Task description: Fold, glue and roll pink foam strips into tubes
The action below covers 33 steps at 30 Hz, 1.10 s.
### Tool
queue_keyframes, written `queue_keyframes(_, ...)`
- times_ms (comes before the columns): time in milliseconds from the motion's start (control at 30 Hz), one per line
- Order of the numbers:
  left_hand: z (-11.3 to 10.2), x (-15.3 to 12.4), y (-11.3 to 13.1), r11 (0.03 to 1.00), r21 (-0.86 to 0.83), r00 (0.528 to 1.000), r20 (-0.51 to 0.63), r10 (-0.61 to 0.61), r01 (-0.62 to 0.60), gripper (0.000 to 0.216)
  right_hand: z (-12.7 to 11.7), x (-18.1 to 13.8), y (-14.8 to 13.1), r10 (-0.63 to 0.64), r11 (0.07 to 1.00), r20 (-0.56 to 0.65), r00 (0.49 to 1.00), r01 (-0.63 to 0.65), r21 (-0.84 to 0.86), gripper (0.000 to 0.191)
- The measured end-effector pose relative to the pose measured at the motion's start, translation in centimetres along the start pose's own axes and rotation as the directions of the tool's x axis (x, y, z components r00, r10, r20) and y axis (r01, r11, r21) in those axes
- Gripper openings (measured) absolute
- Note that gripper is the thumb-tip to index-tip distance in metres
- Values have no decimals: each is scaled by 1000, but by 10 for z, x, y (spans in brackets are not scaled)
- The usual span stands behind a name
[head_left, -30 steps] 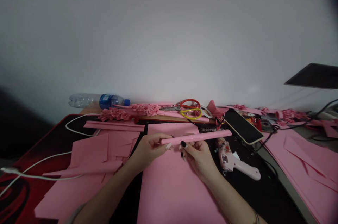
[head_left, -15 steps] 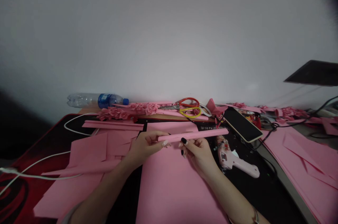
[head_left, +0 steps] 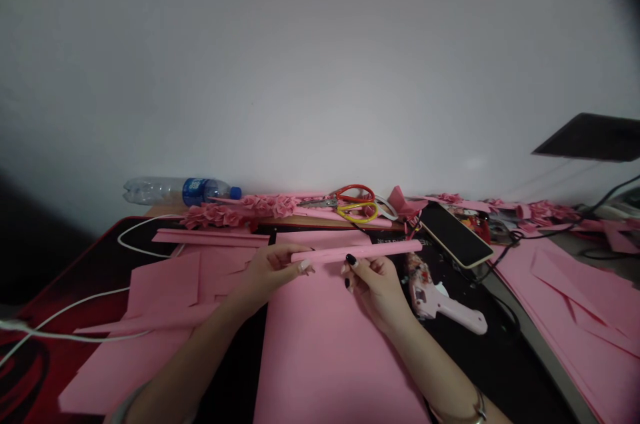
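Observation:
A slim rolled tube of pink paper [head_left: 393, 249] is held nearly level between my two hands, its right end slightly higher. My left hand [head_left: 273, 274] pinches the tube's left end, thumb in front and fingers behind. Near the tube's middle, my right hand [head_left: 375, 284] grips it with thumb and fingertips; the nails there are dark. Beneath both hands lies a large pink paper sheet [head_left: 335, 344] on the black mat. To the right of my right hand rests a pale pink glue gun [head_left: 445, 307].
Folded pink sheets [head_left: 165, 284] and a white cable [head_left: 100, 337] lie at left. Along the wall are a plastic bottle [head_left: 163, 191], paper flowers [head_left: 270, 205] and scissors with red and yellow handles [head_left: 357, 203]. A phone [head_left: 457, 237] and more pink paper [head_left: 565, 317] are at right.
The tube appears slightly further left in view, as does most of the scene. My right thumb has moved up a little against the tube. Both hands keep their hold.

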<state>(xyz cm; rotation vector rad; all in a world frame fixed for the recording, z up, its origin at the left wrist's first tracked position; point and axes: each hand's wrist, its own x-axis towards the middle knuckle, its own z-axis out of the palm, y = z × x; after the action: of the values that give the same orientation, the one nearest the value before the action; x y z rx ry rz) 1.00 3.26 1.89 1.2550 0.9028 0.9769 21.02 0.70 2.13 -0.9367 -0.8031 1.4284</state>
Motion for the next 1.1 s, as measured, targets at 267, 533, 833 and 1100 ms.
queue_keyframes(267,-2,0,3,999,-35,998,-59,-33,31,27,-4,2,-2,-22,1000,22,999,22,17,21)
queue_keyframes(533,-2,2,0,994,-105,991,-132,-26,12,28,-7,5,-4,-37,999,-13,999,37,16,22)
queue_keyframes(833,-3,2,1,988,-146,974,-227,6,-41,30,-11,9,-9,-79,993,-65,995,84,81,22)
queue_keyframes(1100,-6,3,-1,982,-150,955,-288,69,-117,25,-16,13,-11,-127,979,-80,989,138,151,21)
